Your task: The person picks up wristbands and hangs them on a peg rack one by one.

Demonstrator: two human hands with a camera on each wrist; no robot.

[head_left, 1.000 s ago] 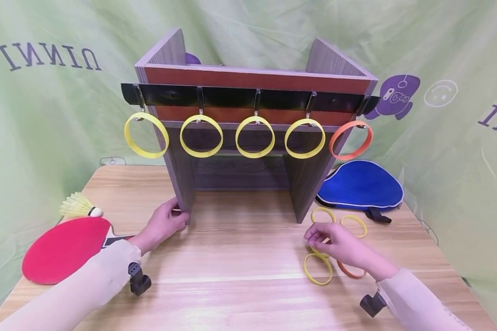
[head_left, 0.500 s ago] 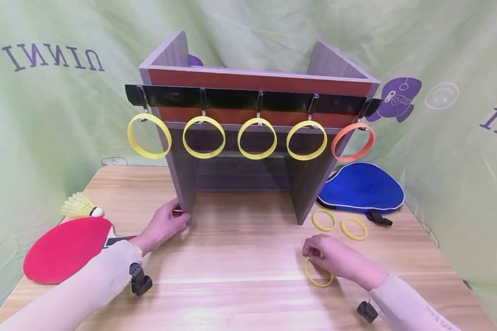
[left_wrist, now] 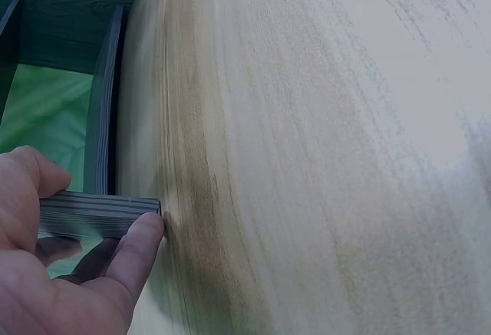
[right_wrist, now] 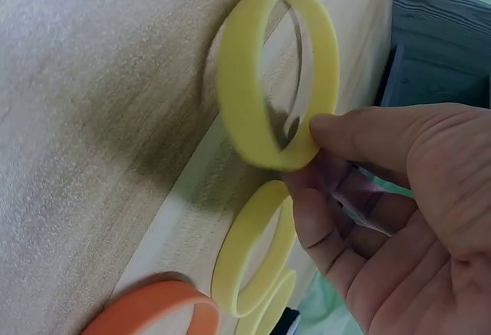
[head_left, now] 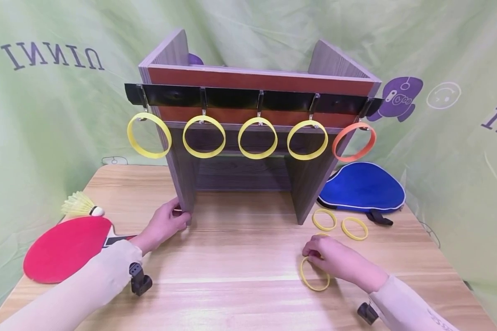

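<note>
Between its thumb and fingertips, my right hand pinches a yellow wristband, which stands tilted over the table in the right wrist view. Another yellow wristband and an orange wristband lie close below that hand; in the head view the hand hides the orange one. My left hand grips the lower front edge of the left side panel of a grey wooden shelf, thumb on one face and fingers on the other.
On the shelf's front, a black strip carries hooks with several yellow wristbands and an orange wristband hanging. Right of the shelf lies a blue paddle case. At left are a red table tennis paddle and a shuttlecock.
My right hand has moved slightly toward me and taken hold of a yellow wristband, which has shifted a little left and toward me. The left hand stays at the panel.
</note>
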